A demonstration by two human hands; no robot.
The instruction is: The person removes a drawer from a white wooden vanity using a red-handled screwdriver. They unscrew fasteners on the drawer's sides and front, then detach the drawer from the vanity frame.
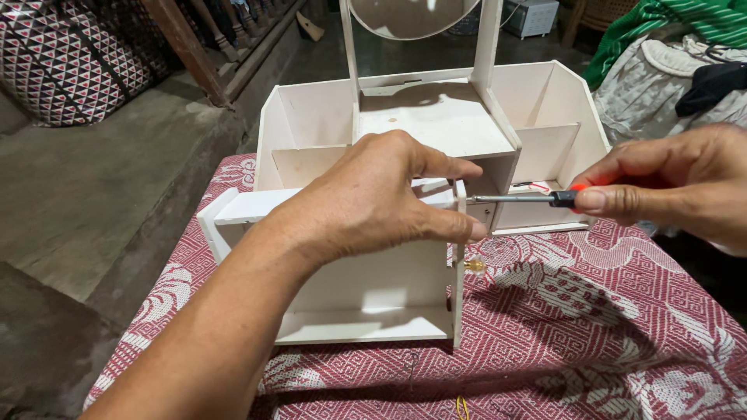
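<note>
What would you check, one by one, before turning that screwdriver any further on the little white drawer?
1. Left hand steadies the white drawer: ok.
2. Right hand grips the screwdriver handle: ok.
3. Shaft level, tip at the drawer front: ok.
4. Tip seated in a screw head: cannot tell, the fingers hide it.
5. Brass knob on the front: ok.
6. Drawer resting flat on the red patterned cloth: ok.

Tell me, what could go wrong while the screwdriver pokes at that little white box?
The screwdriver tip sits right beside the left hand fingers, so a slip might jab them. The white drawer box rests on its side on soft red cloth, so pushing could tip or slide it.
</note>
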